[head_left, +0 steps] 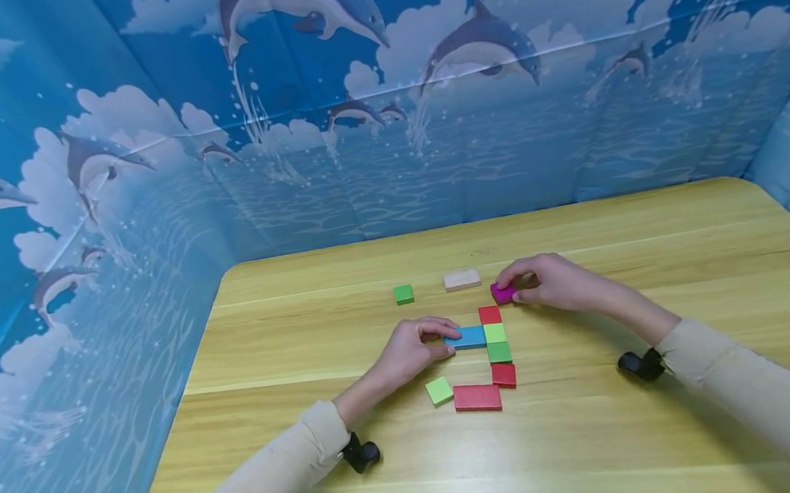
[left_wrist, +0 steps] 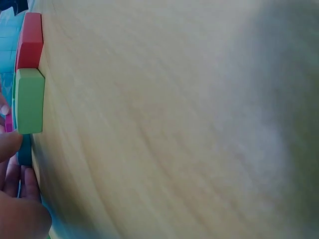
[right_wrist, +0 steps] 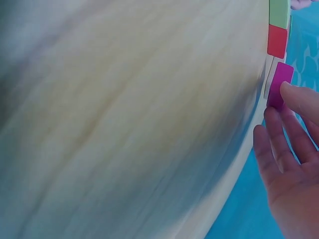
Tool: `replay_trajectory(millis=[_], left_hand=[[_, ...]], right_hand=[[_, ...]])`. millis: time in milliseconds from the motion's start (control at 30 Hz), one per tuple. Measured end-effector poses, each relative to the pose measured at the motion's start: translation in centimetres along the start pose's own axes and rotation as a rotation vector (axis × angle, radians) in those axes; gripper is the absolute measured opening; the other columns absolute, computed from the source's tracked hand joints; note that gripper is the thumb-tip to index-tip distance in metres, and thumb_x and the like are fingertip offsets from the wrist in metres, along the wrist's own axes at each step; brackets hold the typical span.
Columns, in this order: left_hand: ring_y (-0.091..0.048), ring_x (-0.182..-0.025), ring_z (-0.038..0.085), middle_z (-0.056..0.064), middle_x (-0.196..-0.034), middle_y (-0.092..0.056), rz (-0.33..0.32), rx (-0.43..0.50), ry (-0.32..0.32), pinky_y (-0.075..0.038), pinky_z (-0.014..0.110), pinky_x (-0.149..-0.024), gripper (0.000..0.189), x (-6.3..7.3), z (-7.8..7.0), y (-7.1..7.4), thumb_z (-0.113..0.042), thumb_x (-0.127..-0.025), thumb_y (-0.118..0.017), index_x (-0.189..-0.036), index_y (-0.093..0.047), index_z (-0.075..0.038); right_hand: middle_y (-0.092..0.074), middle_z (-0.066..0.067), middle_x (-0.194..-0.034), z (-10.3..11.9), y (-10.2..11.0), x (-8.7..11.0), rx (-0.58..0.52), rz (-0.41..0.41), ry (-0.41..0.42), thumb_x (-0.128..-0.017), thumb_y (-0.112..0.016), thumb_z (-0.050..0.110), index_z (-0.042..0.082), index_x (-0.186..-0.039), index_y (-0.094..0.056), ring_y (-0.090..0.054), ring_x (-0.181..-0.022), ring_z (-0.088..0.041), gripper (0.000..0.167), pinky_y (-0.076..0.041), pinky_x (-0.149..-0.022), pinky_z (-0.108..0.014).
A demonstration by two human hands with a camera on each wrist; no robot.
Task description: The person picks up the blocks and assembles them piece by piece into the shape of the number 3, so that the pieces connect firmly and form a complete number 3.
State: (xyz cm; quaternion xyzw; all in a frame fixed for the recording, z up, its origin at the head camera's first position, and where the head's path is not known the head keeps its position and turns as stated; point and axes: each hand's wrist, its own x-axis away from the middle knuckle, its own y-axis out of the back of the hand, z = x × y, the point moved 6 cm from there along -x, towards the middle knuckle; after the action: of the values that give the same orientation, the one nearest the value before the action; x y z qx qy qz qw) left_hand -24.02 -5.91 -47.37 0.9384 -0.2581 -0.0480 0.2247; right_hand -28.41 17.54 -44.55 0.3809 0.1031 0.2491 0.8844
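On the table, my left hand (head_left: pixel 409 349) pinches the left end of a blue block (head_left: pixel 468 338) between thumb and fingers. The blue block's right end meets a column of small blocks: a red one (head_left: pixel 490 315), a light green one (head_left: pixel 494 333), a green one (head_left: pixel 499 353) and a lower red one (head_left: pixel 503 376). Beyond the column's far end, my right hand (head_left: pixel 558 281) holds a magenta block (head_left: pixel 504 294) between thumb and fingers. The right wrist view shows the thumb on that magenta block (right_wrist: pixel 280 84) and the other fingers spread below.
A long red block (head_left: pixel 478 398) lies at the column's near end, with a tilted light green block (head_left: pixel 439 391) left of it. Farther back are a green block (head_left: pixel 403 294) and a pale pinkish block (head_left: pixel 462 279). A dolphin-print curtain (head_left: pixel 395 174) stands behind the wooden table (head_left: pixel 568 453).
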Motion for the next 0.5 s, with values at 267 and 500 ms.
replay_trajectory(millis=[267, 500], left_hand=[[-0.058, -0.117, 0.016, 0.002, -0.115, -0.069, -0.002, 0.010, 0.000, -0.046, 0.031, -0.099, 0.018, 0.3, -1.1, 0.2, 0.001, -0.087, -0.071, -0.103, -0.078, -0.006], [-0.057, -0.116, 0.010, -0.005, -0.114, -0.068, -0.002, 0.004, 0.002, -0.044, 0.025, -0.099, 0.018, 0.0, 0.1, 0.0, -0.002, -0.087, -0.073, -0.103, -0.078, -0.010]], right_hand=[[-0.066, -0.007, -0.119, 0.5, -0.1, -0.6, -0.007, 0.027, 0.003, -0.091, -0.069, 0.003, 0.011, -0.117, -0.070, -0.061, -0.109, -0.027, 0.027, -0.052, -0.090, -0.045], [-0.068, -0.002, -0.116, 0.5, -0.7, -1.2, 0.002, 0.048, -0.002, -0.091, -0.069, 0.006, 0.014, -0.115, -0.071, -0.060, -0.110, -0.026, 0.026, -0.051, -0.092, -0.047]])
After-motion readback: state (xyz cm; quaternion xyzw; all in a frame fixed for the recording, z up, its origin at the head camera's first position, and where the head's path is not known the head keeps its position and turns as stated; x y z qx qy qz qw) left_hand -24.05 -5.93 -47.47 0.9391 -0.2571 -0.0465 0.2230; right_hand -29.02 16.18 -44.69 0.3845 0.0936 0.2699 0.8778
